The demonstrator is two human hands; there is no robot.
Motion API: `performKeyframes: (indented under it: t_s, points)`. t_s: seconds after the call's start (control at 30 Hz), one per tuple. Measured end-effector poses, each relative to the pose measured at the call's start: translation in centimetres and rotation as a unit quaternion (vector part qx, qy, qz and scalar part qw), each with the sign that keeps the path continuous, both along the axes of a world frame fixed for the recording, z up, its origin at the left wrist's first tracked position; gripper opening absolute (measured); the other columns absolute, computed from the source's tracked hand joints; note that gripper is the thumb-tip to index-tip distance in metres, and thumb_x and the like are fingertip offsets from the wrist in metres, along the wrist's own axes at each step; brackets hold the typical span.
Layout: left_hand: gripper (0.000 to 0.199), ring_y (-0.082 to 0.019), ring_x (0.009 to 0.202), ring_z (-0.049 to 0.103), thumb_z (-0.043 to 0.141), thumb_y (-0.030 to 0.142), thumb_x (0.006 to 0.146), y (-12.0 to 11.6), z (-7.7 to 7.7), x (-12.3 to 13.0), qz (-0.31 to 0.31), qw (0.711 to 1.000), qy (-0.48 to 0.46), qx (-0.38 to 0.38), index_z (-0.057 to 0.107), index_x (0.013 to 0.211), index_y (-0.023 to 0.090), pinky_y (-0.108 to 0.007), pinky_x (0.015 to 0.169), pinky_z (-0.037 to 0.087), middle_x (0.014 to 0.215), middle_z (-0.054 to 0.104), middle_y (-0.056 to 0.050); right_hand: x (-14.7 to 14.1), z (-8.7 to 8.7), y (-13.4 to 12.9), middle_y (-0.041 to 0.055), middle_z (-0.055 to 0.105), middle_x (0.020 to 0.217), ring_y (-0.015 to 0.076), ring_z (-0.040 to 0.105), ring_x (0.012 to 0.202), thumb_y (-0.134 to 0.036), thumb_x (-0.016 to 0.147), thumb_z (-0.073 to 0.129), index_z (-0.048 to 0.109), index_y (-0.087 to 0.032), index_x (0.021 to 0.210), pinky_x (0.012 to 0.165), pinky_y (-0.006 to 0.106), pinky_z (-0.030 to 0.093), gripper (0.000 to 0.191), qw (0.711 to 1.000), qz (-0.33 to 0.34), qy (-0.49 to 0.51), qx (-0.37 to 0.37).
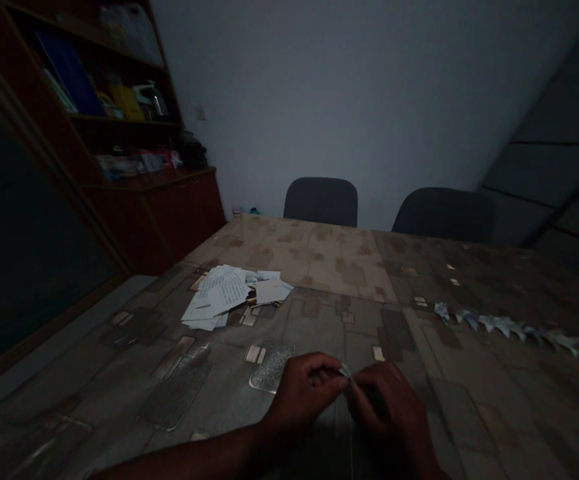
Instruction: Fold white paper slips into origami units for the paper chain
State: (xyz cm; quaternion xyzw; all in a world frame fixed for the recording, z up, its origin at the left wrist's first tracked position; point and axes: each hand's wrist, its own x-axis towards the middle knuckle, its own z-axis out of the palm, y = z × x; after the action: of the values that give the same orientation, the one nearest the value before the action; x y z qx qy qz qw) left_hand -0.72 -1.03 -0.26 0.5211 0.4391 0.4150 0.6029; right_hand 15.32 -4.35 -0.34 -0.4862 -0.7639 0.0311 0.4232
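Note:
A small folded piece of pale paper (345, 371) is pinched between both hands near the table's front edge. My left hand (307, 390) grips its left side with thumb and fingertips. From the right, my right hand (387, 400) closes on the other side of the same piece. Beyond the hands to the left lies a loose pile of written and blank paper sheets (224, 293). Several small folded paper pieces (504, 325) stand in a row at the right of the table.
A patterned cloth covers the table (319, 260). Two dark chairs (321, 200) (444, 212) stand at its far side, before a pale wall. A reddish cabinet (184, 207) with loaded shelves is at the back left.

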Motion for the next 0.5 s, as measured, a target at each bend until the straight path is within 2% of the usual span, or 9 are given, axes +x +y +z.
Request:
performKeyframes:
  t_s: [0.13, 0.27, 0.5]
  points:
    - [0.020, -0.012, 0.061, 0.051, 0.071, 0.027, 0.066, -0.1, 0.0, -0.1, -0.009, 1.000, -0.025, -0.005, 0.068, 0.077, 0.012, -0.023, 0.059, 0.039, 0.063, 0.058, 0.001, -0.2, 0.0, -0.1, 0.0009, 0.063, 0.072, 0.0177, 0.058, 0.066, -0.015, 0.086, 0.059, 0.058, -0.021, 0.086, 0.062, 0.030, 0.043, 0.006, 1.000, 0.011, -0.009, 0.011]
    - [0.019, -0.012, 0.059, 0.050, 0.071, 0.029, 0.066, 0.0, 0.1, -0.1, -0.013, 1.000, -0.022, -0.002, 0.066, 0.072, 0.013, -0.022, 0.057, 0.038, 0.061, 0.056, 0.001, -0.2, 0.0, -0.3, 0.0014, 0.065, 0.075, 0.0179, 0.058, 0.067, -0.015, 0.088, 0.057, 0.059, -0.021, 0.090, 0.063, 0.031, 0.045, 0.007, 0.999, 0.027, -0.016, 0.004]
    - [0.031, -0.012, 0.052, 0.051, 0.068, 0.044, 0.070, 1.0, 0.6, -0.5, -0.038, 0.997, -0.046, -0.047, 0.064, 0.070, 0.012, -0.024, 0.055, 0.040, 0.055, 0.057, 0.001, 0.9, 0.7, 0.1, 0.0020, 0.067, 0.080, 0.0191, 0.061, 0.071, -0.015, 0.091, 0.049, 0.057, -0.024, 0.096, 0.067, 0.032, 0.047, 0.013, 0.999, 0.034, 0.002, -0.027]
